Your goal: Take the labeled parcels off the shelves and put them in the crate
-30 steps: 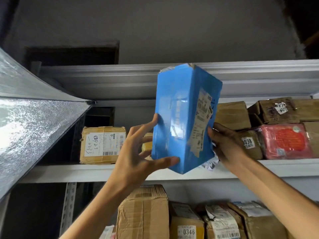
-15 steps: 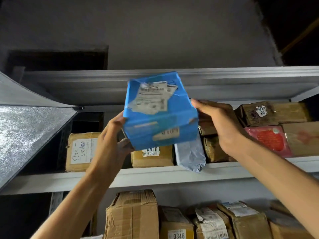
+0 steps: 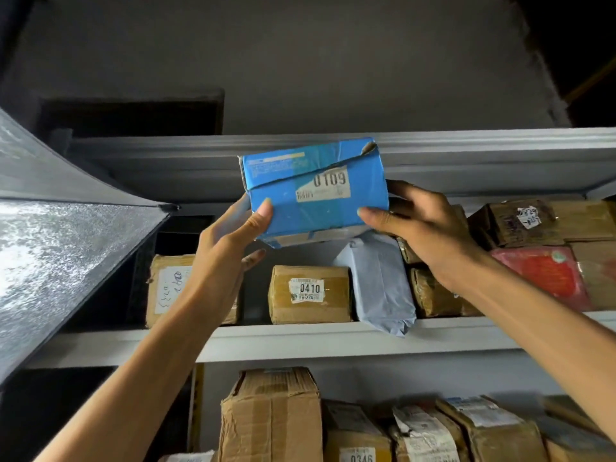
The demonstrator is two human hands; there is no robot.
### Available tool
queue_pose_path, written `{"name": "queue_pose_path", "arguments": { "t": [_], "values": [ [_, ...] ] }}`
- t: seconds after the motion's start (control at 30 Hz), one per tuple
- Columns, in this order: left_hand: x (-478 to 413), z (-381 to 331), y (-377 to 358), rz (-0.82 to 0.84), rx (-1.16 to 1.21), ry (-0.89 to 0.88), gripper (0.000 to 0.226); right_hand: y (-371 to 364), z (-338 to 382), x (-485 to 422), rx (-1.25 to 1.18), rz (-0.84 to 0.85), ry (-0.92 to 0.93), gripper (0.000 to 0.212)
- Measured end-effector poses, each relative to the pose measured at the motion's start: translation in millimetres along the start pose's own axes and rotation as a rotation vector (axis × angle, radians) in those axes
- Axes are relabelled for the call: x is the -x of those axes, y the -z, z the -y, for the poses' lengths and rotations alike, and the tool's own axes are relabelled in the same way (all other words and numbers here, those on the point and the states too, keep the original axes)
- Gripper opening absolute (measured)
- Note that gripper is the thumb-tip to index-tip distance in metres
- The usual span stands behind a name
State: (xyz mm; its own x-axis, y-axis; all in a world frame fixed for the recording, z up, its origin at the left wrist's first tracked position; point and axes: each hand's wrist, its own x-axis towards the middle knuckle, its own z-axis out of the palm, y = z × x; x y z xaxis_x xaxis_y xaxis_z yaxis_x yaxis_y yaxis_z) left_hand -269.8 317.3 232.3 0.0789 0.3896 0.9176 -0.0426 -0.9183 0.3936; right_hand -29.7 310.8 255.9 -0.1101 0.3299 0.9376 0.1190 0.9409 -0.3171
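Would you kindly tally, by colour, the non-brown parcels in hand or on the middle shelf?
blue box: 1
grey-blue bag: 1
red parcel: 1
Total: 3

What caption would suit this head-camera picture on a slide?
Left hand and right hand hold a blue parcel labeled 0109 before shelves of brown parcels.
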Motion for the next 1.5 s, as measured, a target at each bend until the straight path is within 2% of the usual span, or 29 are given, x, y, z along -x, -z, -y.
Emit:
{"name": "queue_pose_path", "arguments": {
  "t": [0.1, 0.17, 0.3, 0.43, 0.6, 0.73, 0.83, 1.2, 1.33, 1.4, 1.5],
  "values": [
    [4, 0, 21, -0.026, -0.106, -0.051, 0.040, -20, -15, -5, -0.014, 0.009, -0.036, 0.055],
    [9, 2, 37, -0.069, -0.167, -0.062, 0.041, -42, -23, -10, -0.028, 0.022, -0.031, 0.053],
    [8, 10, 70, -0.293, -0.258, -0.036, 0.033, -90, -37, -27, -0.035, 0.041, -0.013, 0.047],
    [3, 17, 96, -0.480, -0.399, 0.011, 0.038, -128, -55, -45, -0.032, 0.047, -0.114, 0.066],
    [-12, 28, 109, -0.581, -0.532, -0.008, 0.037, -157, -76, -57, -0.034, 0.025, -0.234, 0.071],
    [-27, 39, 116, -0.629, -0.617, -0.005, 0.028, -168, -86, -68, 0.048, 0.038, -0.251, 0.076],
    [-31, 47, 118, -0.673, -0.662, -0.007, 0.030, -176, -88, -74, 0.103, 0.026, -0.258, 0.082],
    [-33, 52, 110, -0.728, -0.770, 0.022, 0.034, -184, -84, -78, 0.239, 0.033, -0.265, 0.080],
    [-25, 54, 99, -0.735, -0.894, 0.051, 0.047, -173, -80, -68, 0.325, 0.000, -0.240, 0.074],
    [-18, 55, 85, -0.718, -1.029, -0.002, 0.054, -160, -77, -61, 0.363, -0.019, -0.206, 0.064],
    [-8, 53, 55, -0.575, -1.157, -0.166, 0.053, -130, -74, -49, 0.426, -0.040, -0.151, 0.055]
  ]
}}
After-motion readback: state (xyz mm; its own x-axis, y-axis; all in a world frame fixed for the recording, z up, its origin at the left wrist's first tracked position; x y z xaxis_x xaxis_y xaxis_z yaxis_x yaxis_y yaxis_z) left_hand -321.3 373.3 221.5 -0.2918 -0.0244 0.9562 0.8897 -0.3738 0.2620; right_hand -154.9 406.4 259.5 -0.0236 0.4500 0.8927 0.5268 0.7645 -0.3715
